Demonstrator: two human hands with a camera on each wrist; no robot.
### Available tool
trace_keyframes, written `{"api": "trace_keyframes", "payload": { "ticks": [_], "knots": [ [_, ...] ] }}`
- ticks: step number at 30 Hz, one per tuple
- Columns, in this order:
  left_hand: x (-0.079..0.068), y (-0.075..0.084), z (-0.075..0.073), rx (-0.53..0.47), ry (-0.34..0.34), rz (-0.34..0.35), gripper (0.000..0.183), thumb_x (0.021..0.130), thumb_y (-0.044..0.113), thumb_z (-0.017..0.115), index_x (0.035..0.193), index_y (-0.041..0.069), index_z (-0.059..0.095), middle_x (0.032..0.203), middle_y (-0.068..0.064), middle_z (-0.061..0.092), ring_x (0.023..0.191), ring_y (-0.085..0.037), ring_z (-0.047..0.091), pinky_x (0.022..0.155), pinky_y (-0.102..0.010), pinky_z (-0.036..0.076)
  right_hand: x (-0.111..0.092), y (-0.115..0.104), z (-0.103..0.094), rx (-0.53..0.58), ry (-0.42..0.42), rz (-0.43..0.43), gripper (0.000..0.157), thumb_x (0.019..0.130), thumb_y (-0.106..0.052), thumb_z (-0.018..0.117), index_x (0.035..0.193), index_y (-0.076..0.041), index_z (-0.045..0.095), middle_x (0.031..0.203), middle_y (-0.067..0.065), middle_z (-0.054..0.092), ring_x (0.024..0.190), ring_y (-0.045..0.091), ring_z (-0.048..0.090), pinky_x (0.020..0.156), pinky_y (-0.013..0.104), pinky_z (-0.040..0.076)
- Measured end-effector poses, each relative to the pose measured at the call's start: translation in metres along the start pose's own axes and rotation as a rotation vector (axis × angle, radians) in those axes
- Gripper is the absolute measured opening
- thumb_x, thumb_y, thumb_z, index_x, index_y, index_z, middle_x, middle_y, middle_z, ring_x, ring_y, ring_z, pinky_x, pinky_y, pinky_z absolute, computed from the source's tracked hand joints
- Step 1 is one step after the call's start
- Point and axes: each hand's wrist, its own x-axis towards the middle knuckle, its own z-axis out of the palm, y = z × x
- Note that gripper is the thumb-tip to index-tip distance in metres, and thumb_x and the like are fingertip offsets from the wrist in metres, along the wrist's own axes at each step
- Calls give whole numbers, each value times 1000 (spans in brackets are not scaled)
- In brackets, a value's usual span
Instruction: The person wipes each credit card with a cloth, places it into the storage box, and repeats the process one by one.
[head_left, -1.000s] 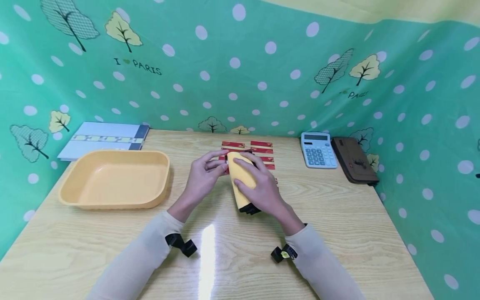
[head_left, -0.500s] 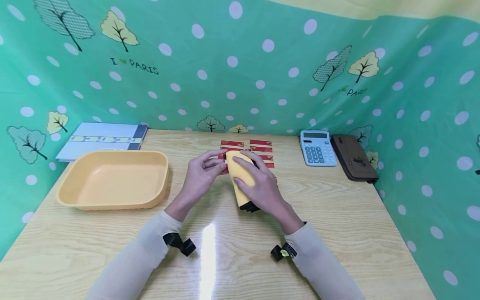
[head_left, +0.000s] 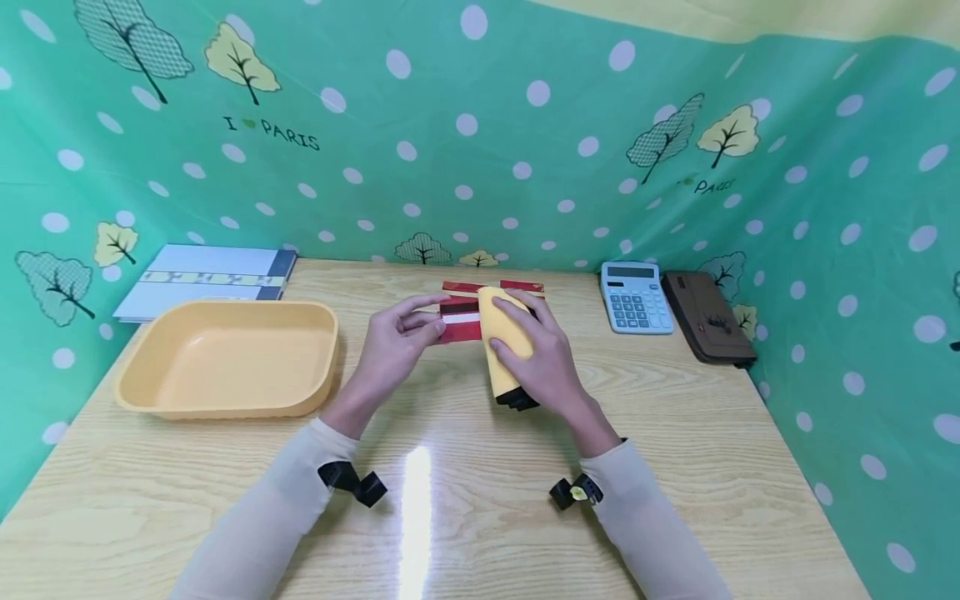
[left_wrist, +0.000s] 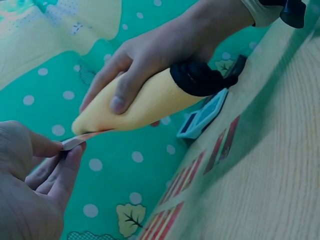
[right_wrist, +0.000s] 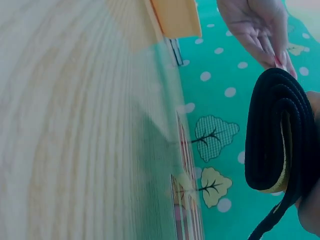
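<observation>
In the head view my left hand (head_left: 393,342) pinches the left edge of a red bank card (head_left: 459,332) between thumb and fingers. A dark stripe and a white strip cross the card's showing face. My right hand (head_left: 536,346) grips a folded yellow cloth (head_left: 501,375) with black edging, which covers the card's right end. Both hands are raised over the table in the left wrist view, where the cloth (left_wrist: 150,105) touches the card (left_wrist: 74,142). The right wrist view shows the black-edged layers of the folded cloth (right_wrist: 265,130) end-on.
Red cards (head_left: 522,287) lie in rows on the table behind the hands, partly hidden by them. An orange-yellow basin (head_left: 225,400) stands at left, before a pale blue book (head_left: 202,260). At right are a blue calculator (head_left: 637,300) and a brown zip wallet (head_left: 708,321).
The right hand and cloth have moved to the right and slightly away, baring more of the card. The left hand has shifted slightly left, still pinching the card.
</observation>
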Motion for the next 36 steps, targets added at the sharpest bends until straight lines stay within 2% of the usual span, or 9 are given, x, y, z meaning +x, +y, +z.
{"api": "trace_keyframes", "payload": {
  "ticks": [6, 11, 17, 22, 28, 32, 36],
  "knots": [
    [2, -1, -3, -39, 1, -8, 42, 98, 4, 67, 140, 12, 65, 114, -21, 76, 93, -10, 78, 89, -25, 63, 2, 10, -5, -15, -19, 37, 54, 91, -12, 79, 143, -15, 63, 151, 9, 53, 138, 26, 53, 109, 48, 53],
    [4, -1, -3, -66, 10, -20, 44, 98, 2, 66, 142, 9, 62, 112, -22, 76, 90, -8, 77, 90, -28, 64, 3, 20, -11, -9, -5, 80, 55, 91, -11, 78, 143, -14, 63, 152, 12, 52, 139, 30, 53, 111, 52, 51],
    [5, 5, -15, -17, 9, -34, 44, 100, 4, 64, 143, 11, 61, 116, -21, 76, 91, -7, 77, 90, -25, 63, 4, 24, -19, 11, 12, 118, 56, 91, -10, 78, 144, -15, 62, 152, 13, 52, 140, 32, 51, 115, 55, 46],
    [1, 14, -40, 51, 29, -40, 45, 103, 9, 63, 147, 11, 58, 120, -18, 76, 93, -6, 77, 92, -22, 61, 5, 26, -22, 10, 9, 124, 55, 92, -12, 77, 144, -16, 61, 153, 13, 51, 142, 32, 50, 115, 56, 46],
    [-8, 17, -80, 203, 53, -46, 45, 105, 17, 61, 150, 15, 55, 118, -7, 77, 95, -2, 75, 91, -18, 60, 4, 27, -24, 3, 19, 129, 55, 91, -13, 77, 144, -14, 62, 152, 13, 52, 142, 33, 50, 115, 57, 46],
    [-16, 15, -108, 296, 72, -54, 46, 106, 22, 59, 151, 15, 54, 108, 10, 77, 95, 3, 73, 86, -13, 59, 4, 28, -24, 11, 18, 135, 55, 91, -13, 77, 144, -15, 62, 152, 12, 52, 142, 33, 50, 116, 57, 45],
    [-22, 11, -131, 332, 95, -69, 49, 107, 25, 58, 153, 13, 50, 102, 21, 74, 93, 7, 72, 83, -9, 57, 5, 28, -25, 17, 21, 130, 54, 91, -14, 77, 143, -15, 62, 152, 12, 52, 141, 33, 50, 115, 57, 46]
  ]
}}
